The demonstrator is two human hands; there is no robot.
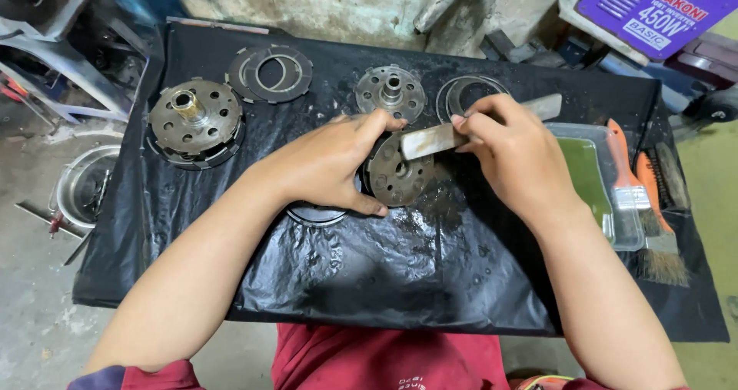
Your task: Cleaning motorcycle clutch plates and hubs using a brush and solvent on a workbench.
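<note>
Black sheet (400, 275); left hand (327, 163) grips disc (396, 176).

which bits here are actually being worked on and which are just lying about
In hand: left hand steadying the round plate; right hand holding the flat metal bar across it.

Lying about: clutch hub, ring stack, small hub, thin rings, tray, brushes, bowl.

My left hand (330, 163) curls palm-down, fingers (367, 205) clamped; my right hand (511, 156) pinches with fingertips, both forearms bare and angled inward.
</note>
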